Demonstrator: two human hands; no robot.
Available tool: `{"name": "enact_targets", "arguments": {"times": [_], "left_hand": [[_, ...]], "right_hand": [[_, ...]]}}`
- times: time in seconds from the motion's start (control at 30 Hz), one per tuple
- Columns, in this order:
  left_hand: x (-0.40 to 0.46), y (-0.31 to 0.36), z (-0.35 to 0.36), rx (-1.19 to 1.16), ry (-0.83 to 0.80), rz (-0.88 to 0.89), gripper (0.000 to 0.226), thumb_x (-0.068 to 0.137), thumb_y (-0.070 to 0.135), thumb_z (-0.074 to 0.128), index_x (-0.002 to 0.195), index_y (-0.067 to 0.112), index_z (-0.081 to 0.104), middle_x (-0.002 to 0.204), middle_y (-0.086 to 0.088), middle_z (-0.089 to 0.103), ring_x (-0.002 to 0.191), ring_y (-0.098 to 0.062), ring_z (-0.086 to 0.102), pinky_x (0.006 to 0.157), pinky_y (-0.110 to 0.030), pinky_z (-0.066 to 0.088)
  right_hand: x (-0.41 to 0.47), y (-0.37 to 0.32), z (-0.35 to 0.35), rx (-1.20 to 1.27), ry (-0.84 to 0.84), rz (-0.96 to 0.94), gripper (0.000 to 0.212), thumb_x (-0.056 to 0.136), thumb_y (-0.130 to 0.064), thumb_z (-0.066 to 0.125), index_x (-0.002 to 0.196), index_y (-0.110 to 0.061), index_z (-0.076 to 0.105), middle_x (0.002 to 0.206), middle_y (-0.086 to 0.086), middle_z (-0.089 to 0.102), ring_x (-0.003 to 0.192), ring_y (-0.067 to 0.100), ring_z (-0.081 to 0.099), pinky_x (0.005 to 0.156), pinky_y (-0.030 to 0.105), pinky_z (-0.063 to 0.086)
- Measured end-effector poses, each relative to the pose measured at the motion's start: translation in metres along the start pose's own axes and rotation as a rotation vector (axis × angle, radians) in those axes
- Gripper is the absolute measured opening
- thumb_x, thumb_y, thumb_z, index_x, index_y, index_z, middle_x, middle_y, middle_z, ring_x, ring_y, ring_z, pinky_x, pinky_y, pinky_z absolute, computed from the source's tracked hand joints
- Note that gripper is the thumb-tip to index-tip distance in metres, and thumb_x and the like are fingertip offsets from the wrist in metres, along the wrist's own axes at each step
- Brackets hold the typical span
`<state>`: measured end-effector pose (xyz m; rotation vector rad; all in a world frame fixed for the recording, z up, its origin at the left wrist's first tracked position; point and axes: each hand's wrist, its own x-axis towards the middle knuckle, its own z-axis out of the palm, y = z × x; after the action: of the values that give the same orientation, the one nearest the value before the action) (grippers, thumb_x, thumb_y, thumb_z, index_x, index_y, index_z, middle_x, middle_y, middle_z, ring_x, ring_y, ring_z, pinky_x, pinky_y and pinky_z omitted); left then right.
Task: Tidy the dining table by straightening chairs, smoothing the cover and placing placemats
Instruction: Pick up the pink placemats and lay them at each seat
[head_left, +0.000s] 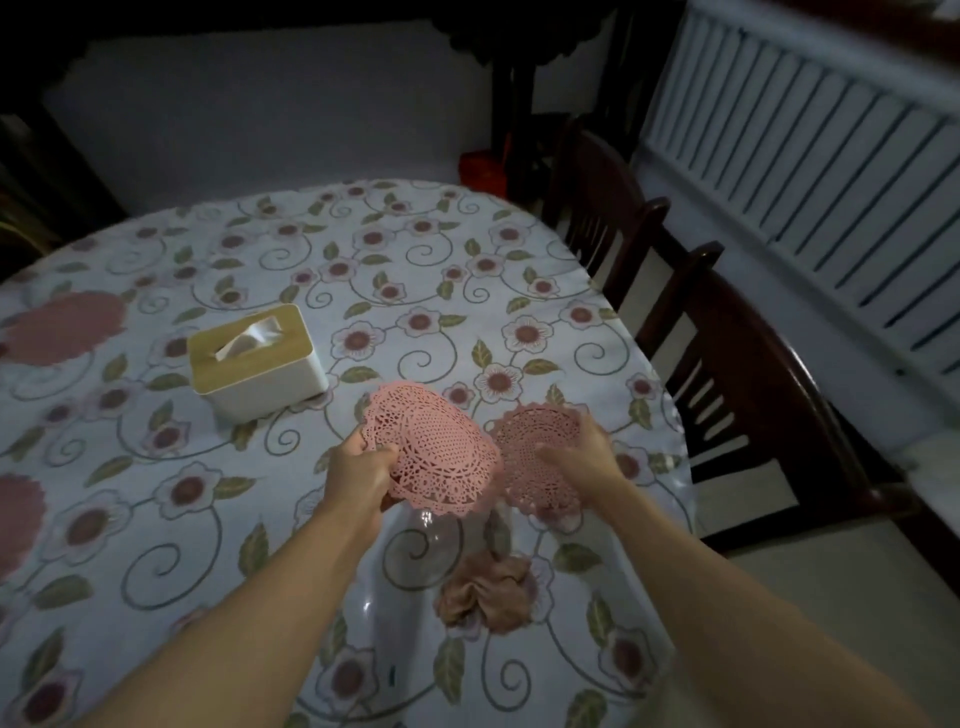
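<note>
My left hand (363, 467) grips a stack of pink lace placemats (436, 452) by its near-left edge and holds it tilted above the table. My right hand (582, 447) rests with straight fingers on a single pink lace placemat (535, 457) lying flat near the table's right edge. The round table carries a floral cover (426, 291) under a clear plastic sheet. Two more pink placemats lie at the left, one far (67, 327) and one near (15, 525). Two dark wooden chairs (753, 374) (602, 208) stand along the right side.
A white tissue box with a wooden lid (260, 358) stands left of centre. A crumpled pink-brown cloth (488, 592) lies near the front between my arms. A white slatted panel (810, 156) runs behind the chairs; a red object (480, 166) sits beyond the table.
</note>
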<state>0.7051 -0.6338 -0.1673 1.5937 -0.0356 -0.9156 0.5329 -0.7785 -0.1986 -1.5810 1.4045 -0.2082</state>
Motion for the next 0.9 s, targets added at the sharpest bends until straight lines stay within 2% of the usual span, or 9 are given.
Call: {"name": "enact_targets", "arguments": {"times": [0.07, 0.13, 0.2, 0.3, 0.4, 0.5, 0.57, 0.67, 0.9], "left_hand": [[-0.003, 0.005, 0.004, -0.048, -0.038, -0.017, 0.039, 0.092, -0.008, 0.04, 0.121, 0.014, 0.055, 0.1, -0.01, 0.065, 0.085, -0.027, 0.063, 0.067, -0.037, 0.053], [-0.006, 0.014, 0.007, -0.078, -0.077, -0.002, 0.038, 0.092, -0.009, 0.041, 0.117, 0.016, 0.055, 0.094, -0.008, 0.066, 0.083, -0.026, 0.063, 0.067, -0.038, 0.053], [-0.005, 0.025, 0.009, -0.067, -0.117, 0.018, 0.036, 0.092, -0.008, 0.041, 0.118, 0.012, 0.055, 0.099, -0.013, 0.066, 0.091, -0.032, 0.064, 0.08, -0.047, 0.054], [0.002, 0.041, 0.011, -0.011, -0.126, 0.032, 0.04, 0.091, -0.006, 0.044, 0.129, 0.006, 0.048, 0.114, -0.019, 0.063, 0.105, -0.037, 0.06, 0.094, -0.054, 0.048], [0.02, 0.051, 0.015, 0.016, -0.119, 0.053, 0.042, 0.091, -0.006, 0.045, 0.131, 0.007, 0.047, 0.114, -0.015, 0.063, 0.102, -0.032, 0.062, 0.09, -0.046, 0.051], [0.045, 0.062, 0.027, 0.055, -0.113, 0.031, 0.041, 0.091, -0.002, 0.048, 0.13, 0.009, 0.049, 0.116, -0.015, 0.064, 0.103, -0.033, 0.062, 0.094, -0.05, 0.049], [0.061, 0.068, 0.035, 0.063, -0.124, 0.021, 0.045, 0.092, 0.003, 0.05, 0.135, 0.013, 0.044, 0.118, -0.013, 0.063, 0.102, -0.029, 0.062, 0.09, -0.046, 0.051], [0.09, 0.079, 0.051, 0.049, -0.087, -0.004, 0.041, 0.093, 0.008, 0.051, 0.131, 0.023, 0.044, 0.104, -0.005, 0.067, 0.085, -0.019, 0.067, 0.065, -0.032, 0.052], [0.157, 0.096, 0.08, 0.078, 0.005, -0.036, 0.033, 0.092, 0.007, 0.054, 0.123, 0.019, 0.051, 0.106, -0.006, 0.069, 0.088, -0.02, 0.068, 0.068, -0.03, 0.048]], "right_hand": [[-0.013, -0.014, 0.009, 0.085, -0.111, 0.036, 0.085, 0.081, -0.04, 0.069, 0.147, -0.013, 0.022, 0.146, 0.015, 0.037, 0.128, 0.031, 0.043, 0.102, 0.048, 0.043], [-0.022, -0.032, 0.016, 0.275, -0.195, 0.127, 0.078, 0.081, -0.043, 0.068, 0.139, -0.005, 0.034, 0.113, 0.016, 0.06, 0.09, 0.021, 0.067, 0.073, 0.037, 0.057], [-0.018, -0.047, 0.019, 0.518, -0.233, 0.199, 0.063, 0.083, -0.028, 0.07, 0.129, 0.003, 0.041, 0.086, 0.017, 0.065, 0.057, 0.019, 0.068, 0.053, 0.029, 0.054], [-0.006, -0.061, 0.017, 0.615, -0.224, 0.166, 0.048, 0.083, -0.004, 0.066, 0.123, 0.008, 0.042, 0.083, 0.023, 0.066, 0.065, 0.029, 0.07, 0.056, 0.04, 0.058], [0.011, -0.076, 0.012, 0.498, -0.166, 0.063, 0.042, 0.084, 0.002, 0.061, 0.123, -0.007, 0.045, 0.103, 0.025, 0.063, 0.088, 0.04, 0.067, 0.078, 0.059, 0.054], [0.044, -0.09, 0.008, 0.462, -0.128, -0.017, 0.047, 0.083, 0.011, 0.057, 0.121, -0.015, 0.047, 0.098, 0.018, 0.066, 0.088, 0.045, 0.066, 0.08, 0.064, 0.051], [0.067, -0.095, 0.008, 0.484, -0.077, -0.042, 0.047, 0.081, 0.014, 0.056, 0.12, -0.013, 0.051, 0.09, 0.013, 0.067, 0.076, 0.036, 0.068, 0.07, 0.054, 0.057], [0.116, -0.106, 0.003, 0.539, -0.002, -0.025, 0.047, 0.082, 0.014, 0.05, 0.117, -0.018, 0.051, 0.09, 0.01, 0.066, 0.063, 0.022, 0.064, 0.046, 0.028, 0.053], [0.246, -0.136, -0.005, 0.563, 0.072, 0.023, 0.049, 0.085, 0.013, 0.041, 0.112, -0.026, 0.05, 0.082, 0.006, 0.062, 0.053, 0.016, 0.053, 0.037, 0.022, 0.043]]}}
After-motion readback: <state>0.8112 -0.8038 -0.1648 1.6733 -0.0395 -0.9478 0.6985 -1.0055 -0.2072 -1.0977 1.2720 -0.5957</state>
